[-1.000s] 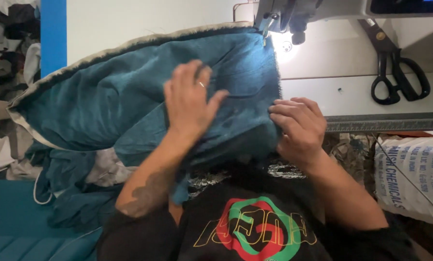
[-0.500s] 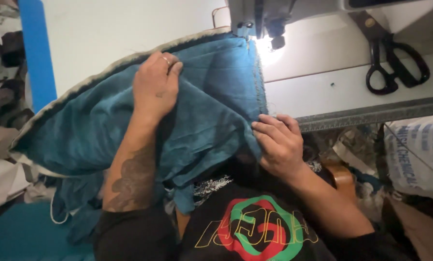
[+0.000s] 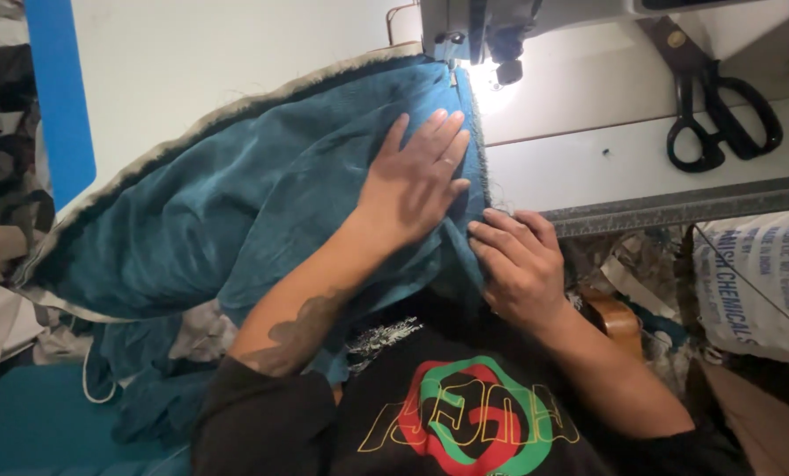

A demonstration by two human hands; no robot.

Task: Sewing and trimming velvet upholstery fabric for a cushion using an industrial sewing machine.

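Centrally, the left hand (image 3: 416, 181) lies flat, fingers spread, on the teal fabric (image 3: 236, 211); the right hand (image 3: 518, 264) pinches its edge below the sewing machine (image 3: 491, 35) at top.

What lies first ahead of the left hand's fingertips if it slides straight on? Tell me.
The left hand lies flat on the teal fabric, fingers aimed up-right. First ahead, it seems, is the sewing machine's needle area.

Teal fabric (image 3: 236, 203) with pale cream edge, white tabletop (image 3: 236, 62), black scissors (image 3: 716, 115), blue strip (image 3: 59, 97), black shirt (image 3: 465, 414) with red-green-yellow print, white sack (image 3: 756, 282) with blue print.
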